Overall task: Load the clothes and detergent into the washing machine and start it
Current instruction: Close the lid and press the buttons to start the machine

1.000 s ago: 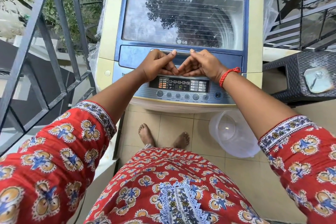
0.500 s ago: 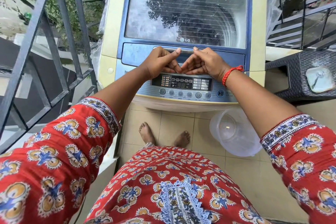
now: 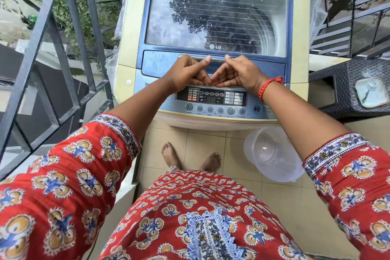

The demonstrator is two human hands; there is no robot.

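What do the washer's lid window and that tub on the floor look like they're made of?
Lid window: looks like glass or clear hard plastic, glossy, since it mirrors tree and sky; which one, I cannot tell. Tub: translucent, frosted plastic; the floor tiles show faintly through its thin wall.

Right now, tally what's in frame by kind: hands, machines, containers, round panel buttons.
Hands: 2, left hand and right hand
Washing machine: 1
Clear plastic tub: 1
Round panel buttons: 7
Total: 11
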